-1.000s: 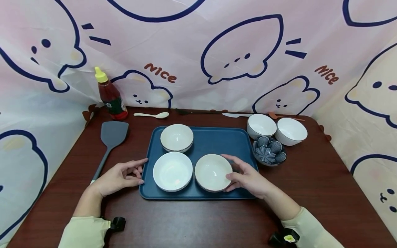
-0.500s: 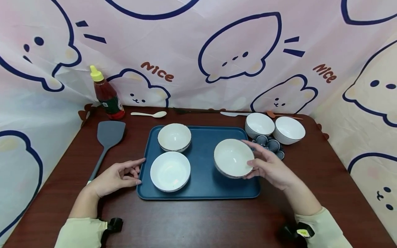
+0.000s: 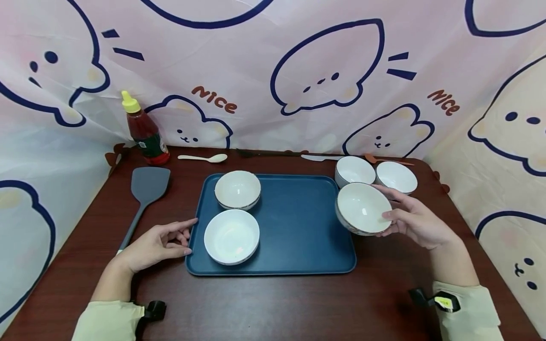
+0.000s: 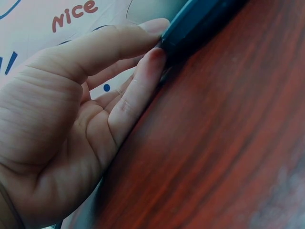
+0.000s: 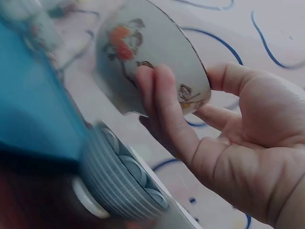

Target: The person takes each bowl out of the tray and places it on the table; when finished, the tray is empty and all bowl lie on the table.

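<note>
My right hand (image 3: 420,222) grips a white bowl (image 3: 362,208) by its right side, thumb inside the rim and fingers under the wall. In the right wrist view this bowl (image 5: 138,52) shows a red flower pattern outside and hangs above a blue-striped bowl (image 5: 116,176), which it hides in the head view. My left hand (image 3: 153,248) touches the left edge of the blue tray (image 3: 298,251) with thumb and forefinger extended; in the left wrist view its fingertips (image 4: 155,55) meet the tray rim. Two white bowls, a front one (image 3: 232,237) and a back one (image 3: 237,189), stand on the tray's left.
Two white bowls, one left (image 3: 355,170) and one right (image 3: 396,176), stand beyond the held bowl. Along the back lie a spoon (image 3: 216,158), a knife (image 3: 317,157) and an orange utensil (image 3: 371,158). A grey spatula (image 3: 149,184) and a red sauce bottle (image 3: 145,135) are at left.
My right hand has lifted the white bowl from the tray's front and carried it right, past the tray's right edge over the blue-patterned bowl. My left hand stays at the tray's left edge.
</note>
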Demonstrator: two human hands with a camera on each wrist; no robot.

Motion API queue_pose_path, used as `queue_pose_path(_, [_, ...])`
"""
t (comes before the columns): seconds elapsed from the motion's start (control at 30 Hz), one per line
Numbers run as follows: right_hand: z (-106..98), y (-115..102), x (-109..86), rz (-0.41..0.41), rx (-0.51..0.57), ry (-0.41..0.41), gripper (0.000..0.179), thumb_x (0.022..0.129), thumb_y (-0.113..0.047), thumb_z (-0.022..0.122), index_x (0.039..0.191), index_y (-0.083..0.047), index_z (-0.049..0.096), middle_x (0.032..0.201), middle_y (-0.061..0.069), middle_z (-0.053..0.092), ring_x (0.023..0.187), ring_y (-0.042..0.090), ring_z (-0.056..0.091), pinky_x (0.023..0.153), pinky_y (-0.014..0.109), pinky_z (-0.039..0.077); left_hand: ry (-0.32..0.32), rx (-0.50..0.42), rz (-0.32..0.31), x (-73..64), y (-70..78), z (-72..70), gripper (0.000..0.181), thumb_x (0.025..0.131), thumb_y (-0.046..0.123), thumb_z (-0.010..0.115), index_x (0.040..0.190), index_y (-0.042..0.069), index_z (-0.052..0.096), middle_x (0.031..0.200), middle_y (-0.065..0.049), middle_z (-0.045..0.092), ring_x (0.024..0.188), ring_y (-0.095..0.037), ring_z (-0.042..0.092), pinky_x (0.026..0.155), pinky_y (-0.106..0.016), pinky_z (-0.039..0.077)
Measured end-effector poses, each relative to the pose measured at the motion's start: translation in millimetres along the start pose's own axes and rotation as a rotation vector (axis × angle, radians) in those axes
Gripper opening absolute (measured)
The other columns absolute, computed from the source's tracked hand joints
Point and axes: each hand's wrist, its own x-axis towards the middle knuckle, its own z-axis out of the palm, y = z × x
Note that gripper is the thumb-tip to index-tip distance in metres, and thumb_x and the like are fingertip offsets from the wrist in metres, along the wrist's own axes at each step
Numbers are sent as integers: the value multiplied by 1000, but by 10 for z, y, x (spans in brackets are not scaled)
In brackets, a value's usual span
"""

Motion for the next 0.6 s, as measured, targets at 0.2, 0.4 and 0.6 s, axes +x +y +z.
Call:
queue_pose_path(0.2, [-295, 21, -170, -14, 53, -13, 59, 101, 11, 32, 156, -10, 28, 137, 5, 51, 94, 25, 74, 76, 41, 59, 1, 7, -7, 26, -13, -2, 72, 87, 11, 76, 149, 0, 41, 108, -19, 54, 92, -12, 61, 77, -22, 57])
queue_pose_path(0.4, [-575, 80, -367, -45, 119, 11, 59, 101, 13, 28, 155, -11, 32, 133, 4, 58, 92, 26, 74, 75, 40, 59, -3, 9, -9, 44, -4, 10, 72, 88, 11, 76, 149, 0, 41, 108, -19, 54, 92, -11, 61, 77, -21, 57])
queue_pose_path(0.6, [-818, 145, -568, -41, 217, 63, 61, 101, 12, 22, 155, -15, 32, 130, 3, 59, 89, 27, 75, 77, 36, 59, -2, 22, 14, 39, -19, 8, 71, 87, 10, 76, 149, -1, 42, 106, -18, 55, 91, -11, 61, 77, -21, 57])
